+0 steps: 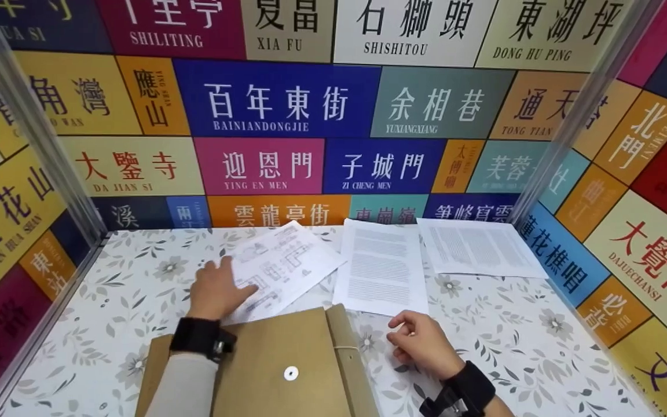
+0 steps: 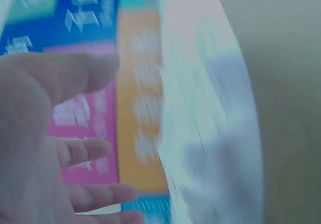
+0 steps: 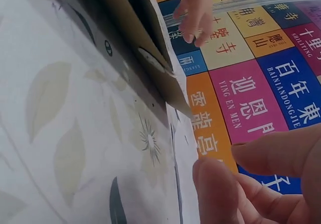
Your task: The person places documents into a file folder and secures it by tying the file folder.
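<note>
My left hand (image 1: 215, 289) hovers over the left edge of a printed sheet with diagrams (image 1: 296, 260), fingers spread. In the left wrist view its thumb and fingers (image 2: 103, 199) stretch out with nothing between them, and the picture is blurred. A brown kraft document envelope (image 1: 275, 341) lies in front of me, partly under my left forearm, with a white round button on its face. To the right of it, my right hand (image 1: 423, 341) is above the tablecloth, fingers loosely curled and holding nothing. Thumb and fingertips stand apart in the right wrist view.
Two more printed sheets lie at the back: a text page (image 1: 383, 266) in the middle and another page (image 1: 481, 249) on the right. A floral tablecloth (image 1: 513, 347) covers the table. Colourful panels with place names (image 1: 275, 130) stand behind and at both sides.
</note>
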Action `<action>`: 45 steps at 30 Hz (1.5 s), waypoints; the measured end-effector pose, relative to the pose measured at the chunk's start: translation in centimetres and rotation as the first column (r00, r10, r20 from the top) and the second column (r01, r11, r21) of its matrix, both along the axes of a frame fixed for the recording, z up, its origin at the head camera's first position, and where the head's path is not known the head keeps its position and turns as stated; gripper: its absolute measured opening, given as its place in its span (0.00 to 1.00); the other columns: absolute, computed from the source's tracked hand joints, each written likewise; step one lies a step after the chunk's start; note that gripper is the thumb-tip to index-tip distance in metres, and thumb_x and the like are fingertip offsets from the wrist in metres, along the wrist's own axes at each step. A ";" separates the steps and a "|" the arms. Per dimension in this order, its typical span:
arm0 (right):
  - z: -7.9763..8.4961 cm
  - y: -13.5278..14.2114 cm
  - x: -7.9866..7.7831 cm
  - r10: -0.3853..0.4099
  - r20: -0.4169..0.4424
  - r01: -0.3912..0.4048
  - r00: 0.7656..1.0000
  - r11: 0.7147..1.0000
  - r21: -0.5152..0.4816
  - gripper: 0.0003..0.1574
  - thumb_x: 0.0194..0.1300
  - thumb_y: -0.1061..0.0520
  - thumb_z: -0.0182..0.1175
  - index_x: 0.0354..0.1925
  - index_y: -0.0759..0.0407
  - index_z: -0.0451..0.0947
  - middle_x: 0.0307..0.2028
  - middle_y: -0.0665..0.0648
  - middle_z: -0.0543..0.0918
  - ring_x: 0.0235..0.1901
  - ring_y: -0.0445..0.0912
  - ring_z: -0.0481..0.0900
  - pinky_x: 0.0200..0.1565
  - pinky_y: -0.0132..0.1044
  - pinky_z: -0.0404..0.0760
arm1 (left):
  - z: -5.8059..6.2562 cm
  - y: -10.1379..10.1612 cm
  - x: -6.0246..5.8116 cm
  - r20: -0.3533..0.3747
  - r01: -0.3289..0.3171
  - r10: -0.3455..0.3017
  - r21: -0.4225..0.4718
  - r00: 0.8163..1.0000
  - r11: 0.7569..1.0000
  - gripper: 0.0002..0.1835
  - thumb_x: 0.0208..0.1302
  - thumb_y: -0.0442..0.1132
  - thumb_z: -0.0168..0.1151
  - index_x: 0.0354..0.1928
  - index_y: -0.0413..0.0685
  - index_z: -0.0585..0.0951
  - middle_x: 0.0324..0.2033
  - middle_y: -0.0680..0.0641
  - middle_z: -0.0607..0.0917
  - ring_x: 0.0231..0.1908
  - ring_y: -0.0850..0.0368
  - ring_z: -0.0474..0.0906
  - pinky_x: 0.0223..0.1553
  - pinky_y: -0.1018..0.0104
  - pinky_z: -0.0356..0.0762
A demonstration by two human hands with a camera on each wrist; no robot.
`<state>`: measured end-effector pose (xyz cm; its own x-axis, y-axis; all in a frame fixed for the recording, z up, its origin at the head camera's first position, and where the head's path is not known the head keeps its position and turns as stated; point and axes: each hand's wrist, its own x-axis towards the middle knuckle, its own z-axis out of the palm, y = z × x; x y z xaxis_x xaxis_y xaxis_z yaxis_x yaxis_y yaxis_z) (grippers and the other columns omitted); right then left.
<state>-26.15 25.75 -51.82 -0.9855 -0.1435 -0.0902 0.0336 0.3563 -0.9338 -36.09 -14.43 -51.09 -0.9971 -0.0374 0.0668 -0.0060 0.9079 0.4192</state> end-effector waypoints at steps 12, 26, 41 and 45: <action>-1.1 -0.9 -0.3 0.004 -0.010 -0.004 1.000 1.000 0.000 0.19 0.63 0.63 0.68 0.49 0.71 0.75 0.26 0.54 0.80 0.20 0.45 0.83 0.23 0.35 0.81 | -1.5 0.1 0.2 0.164 0.024 -0.020 -0.025 0.986 0.999 0.57 0.48 0.60 0.80 0.73 0.34 0.67 0.65 0.26 0.71 0.65 0.26 0.66 0.63 0.29 0.64; 0.5 -4.1 -5.3 -0.082 0.013 0.083 0.997 0.980 -0.180 0.20 0.67 0.66 0.63 0.54 0.76 0.73 0.35 0.60 0.83 0.31 0.50 0.87 0.36 0.41 0.88 | -1.6 1.3 -0.9 -0.041 0.023 -0.015 0.197 0.999 0.980 0.37 0.49 0.21 0.68 0.66 0.37 0.73 0.51 0.30 0.81 0.52 0.33 0.78 0.57 0.42 0.75; -0.6 -7.7 -9.3 -0.205 0.144 0.249 0.968 0.729 -0.637 0.44 0.73 0.61 0.60 0.76 0.68 0.48 0.59 0.71 0.72 0.55 0.61 0.80 0.61 0.53 0.79 | 2.4 1.6 0.6 -0.354 0.342 -0.081 0.779 0.932 0.525 0.34 0.54 0.15 0.51 0.64 0.45 0.73 0.52 0.37 0.80 0.54 0.46 0.76 0.58 0.60 0.72; -0.2 -6.1 -9.0 -0.167 0.069 0.159 0.984 0.617 -0.771 0.26 0.77 0.56 0.56 0.67 0.61 0.62 0.51 0.60 0.83 0.49 0.53 0.83 0.56 0.52 0.81 | 3.3 1.5 0.8 -0.322 0.359 -0.158 0.826 0.933 0.434 0.35 0.51 0.15 0.51 0.63 0.44 0.73 0.56 0.37 0.80 0.58 0.46 0.77 0.58 0.62 0.75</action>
